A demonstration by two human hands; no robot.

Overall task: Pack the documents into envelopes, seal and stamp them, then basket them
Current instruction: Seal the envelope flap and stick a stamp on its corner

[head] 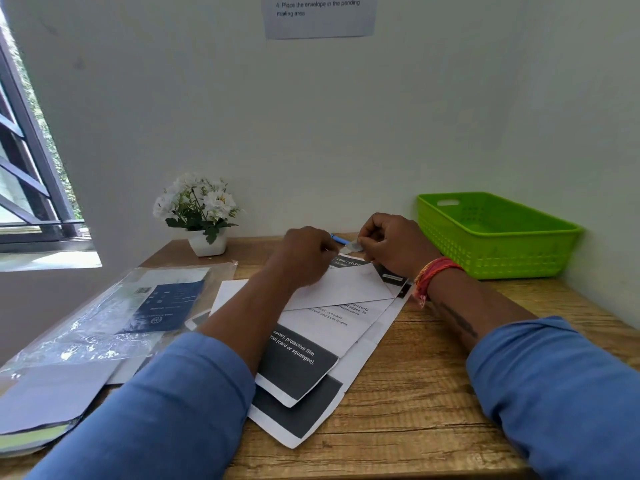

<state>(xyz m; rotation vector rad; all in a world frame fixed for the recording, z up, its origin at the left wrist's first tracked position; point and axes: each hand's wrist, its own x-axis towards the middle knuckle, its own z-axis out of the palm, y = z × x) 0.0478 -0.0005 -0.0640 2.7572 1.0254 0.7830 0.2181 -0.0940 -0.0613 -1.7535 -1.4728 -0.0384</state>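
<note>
A wooden desk (433, 393) carries a plastic-wrapped packet of papers (114, 313) at the left, a green plastic basket (498, 237) at the right rear and a potted white flower (201, 209) against the wall. Printed documents (304, 368) lie fanned at the centre under a white envelope (346, 285). The left hand (304, 254) rests curled on the envelope's far edge, its grip hidden, while the right hand (391, 240) pinches a small pale tab (353, 247) just above it, a blue pen (339, 239) behind.

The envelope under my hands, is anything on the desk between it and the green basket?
Nothing visible blocks it. The envelope lies left of the green basket, with only bare wooden desk and the right hand and its wrist between them.
</note>
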